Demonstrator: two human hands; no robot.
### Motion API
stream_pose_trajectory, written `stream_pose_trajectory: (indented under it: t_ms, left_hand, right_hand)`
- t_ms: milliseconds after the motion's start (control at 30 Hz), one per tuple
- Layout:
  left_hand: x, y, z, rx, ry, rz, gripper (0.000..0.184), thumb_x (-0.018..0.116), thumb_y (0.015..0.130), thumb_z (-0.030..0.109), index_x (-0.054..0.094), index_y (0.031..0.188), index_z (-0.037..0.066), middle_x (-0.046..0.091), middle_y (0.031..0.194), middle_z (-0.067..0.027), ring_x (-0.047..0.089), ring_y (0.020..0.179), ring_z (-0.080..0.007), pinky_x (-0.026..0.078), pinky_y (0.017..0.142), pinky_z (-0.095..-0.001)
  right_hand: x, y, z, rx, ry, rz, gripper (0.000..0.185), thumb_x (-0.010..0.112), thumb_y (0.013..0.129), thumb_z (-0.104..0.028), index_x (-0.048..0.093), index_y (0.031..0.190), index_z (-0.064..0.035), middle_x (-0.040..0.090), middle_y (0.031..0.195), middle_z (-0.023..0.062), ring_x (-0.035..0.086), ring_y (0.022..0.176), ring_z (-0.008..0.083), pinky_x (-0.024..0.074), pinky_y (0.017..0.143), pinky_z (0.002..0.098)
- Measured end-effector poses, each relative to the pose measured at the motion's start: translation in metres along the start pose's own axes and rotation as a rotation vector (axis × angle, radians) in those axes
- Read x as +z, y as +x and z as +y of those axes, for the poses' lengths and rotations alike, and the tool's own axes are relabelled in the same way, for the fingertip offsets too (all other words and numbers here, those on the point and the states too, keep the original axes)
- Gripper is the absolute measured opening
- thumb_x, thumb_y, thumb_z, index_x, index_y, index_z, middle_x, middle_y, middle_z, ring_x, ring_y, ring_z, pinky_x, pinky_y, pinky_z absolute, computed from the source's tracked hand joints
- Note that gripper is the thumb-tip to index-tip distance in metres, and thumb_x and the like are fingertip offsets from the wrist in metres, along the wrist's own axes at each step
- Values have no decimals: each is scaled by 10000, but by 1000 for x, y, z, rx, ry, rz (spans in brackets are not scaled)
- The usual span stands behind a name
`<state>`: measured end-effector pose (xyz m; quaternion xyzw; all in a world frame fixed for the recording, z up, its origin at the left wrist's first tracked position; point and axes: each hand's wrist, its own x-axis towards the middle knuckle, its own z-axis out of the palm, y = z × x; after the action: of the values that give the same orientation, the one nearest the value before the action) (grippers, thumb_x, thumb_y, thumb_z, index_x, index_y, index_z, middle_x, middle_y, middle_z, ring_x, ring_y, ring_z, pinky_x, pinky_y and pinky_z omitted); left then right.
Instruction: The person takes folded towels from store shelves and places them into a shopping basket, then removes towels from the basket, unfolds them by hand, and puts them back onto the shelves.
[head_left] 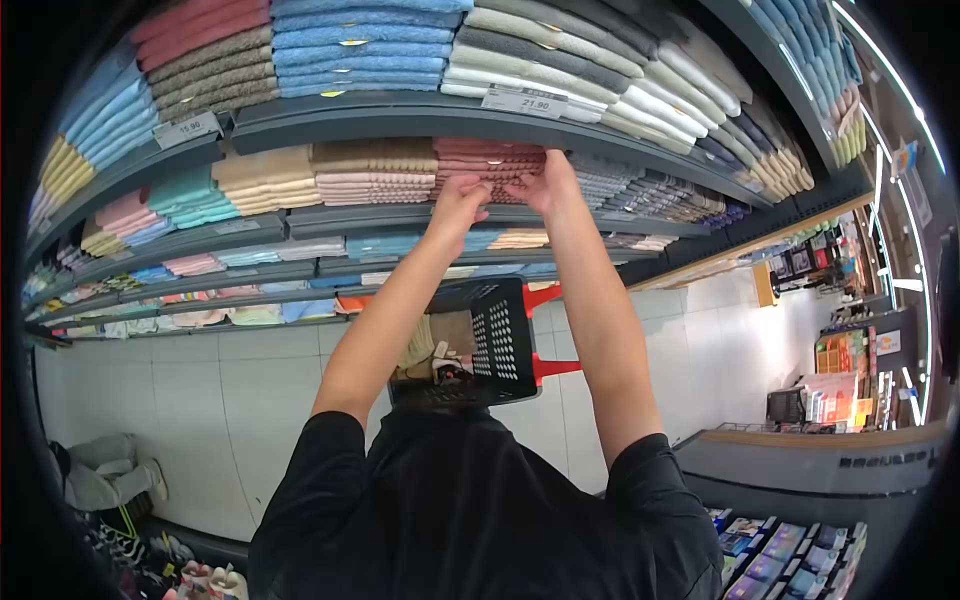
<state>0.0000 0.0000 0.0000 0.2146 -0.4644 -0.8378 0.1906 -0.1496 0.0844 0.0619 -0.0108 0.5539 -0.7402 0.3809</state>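
A stack of folded pink towels (450, 160) sits on the second shelf from the top, straight ahead. My left hand (462, 205) is at the front of this stack, its fingers bent and thumb apart, with nothing visible held. Just to its right, my right hand (548, 187) reaches to the stack's right end, fingers spread against the towels' front edges. Some of its fingertips are hard to make out. Left of the pink stack lie brown and pale pink towels (370, 190); grey-blue towels (605, 185) lie to the right.
Below my arms stands a black shopping basket (505, 335) with red handle parts and some items inside. The upper shelf (370, 115) juts out above my hands with price tags. At the lower left a person's leg (125, 485) shows. Packaged goods (790, 555) fill a display at lower right.
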Motion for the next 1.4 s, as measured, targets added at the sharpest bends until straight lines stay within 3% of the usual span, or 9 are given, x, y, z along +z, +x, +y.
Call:
stream_pose_trajectory:
  t_ms: [267,433,567,667,767,900,1067,1167,1400]
  left_hand:
    - [-6,-2,9,1,-170,37,301,586,922,179,489,1178,55,558,1151,-94,564,1057,-215,486,838,-372]
    - [-23,6,-10,-42,-341,-60,241,474,973,203,501,1170,68,555,1220,-133,564,1099,-246,482,882,-377]
    - [-24,4,-12,-227,-556,-102,392,412,995,364,489,1234,62,540,1263,-140,537,1171,-260,470,930,-396]
    - [-24,-6,-12,-285,-580,25,577,373,987,495,445,1320,30,500,1346,-142,491,1248,-294,431,985,-433]
    - [-35,-19,-5,-257,-792,-123,683,374,959,589,402,1386,57,469,1399,-122,441,1298,-302,369,1053,-450]
    - [-41,-41,9,-211,-355,-247,773,381,927,654,344,1447,83,441,1436,-103,394,1344,-280,316,1095,-452]
    - [-55,-66,-14,-191,-243,-288,892,741,810,414,238,1487,126,369,1480,-64,413,1317,-236,351,1081,-426]
    - [-54,-86,-38,-145,-220,-299,931,774,779,394,232,1486,123,382,1464,-66,412,1314,-237,353,1080,-411]
    - [-85,-158,-140,-449,-317,4,521,611,911,147,391,1374,53,525,1334,-126,560,1182,-239,478,988,-404]
  right_hand:
    - [20,-13,8,-132,31,209,439,629,865,-386,501,1234,-186,582,1165,98,551,1035,311,379,899,580]
    - [10,-44,5,-216,94,24,455,645,834,-297,480,1249,-208,562,1196,82,542,1072,275,381,905,555]
    - [-8,-67,24,-221,180,-37,500,640,819,-236,459,1284,-189,533,1233,84,529,1118,280,399,941,529]
    - [-18,-86,43,-214,319,-39,555,645,826,-239,417,1308,-83,475,1301,138,493,1160,312,397,1007,504]
    - [-40,-101,62,-192,330,-19,564,649,824,-243,417,1312,-80,459,1323,150,481,1193,325,400,1004,496]
    - [-62,-129,84,-212,220,20,540,621,839,-178,420,1329,-69,482,1319,130,486,1212,273,413,986,490]
    - [-84,-151,111,-256,154,6,587,585,839,-111,381,1380,-11,487,1348,137,502,1233,272,443,993,454]
    - [-95,-167,128,-245,161,21,610,580,838,-101,358,1398,-3,478,1364,142,500,1241,276,444,1002,437]
    - [-139,-216,211,-19,138,117,523,587,830,-79,422,1327,-89,569,1209,73,582,1097,196,507,861,351]
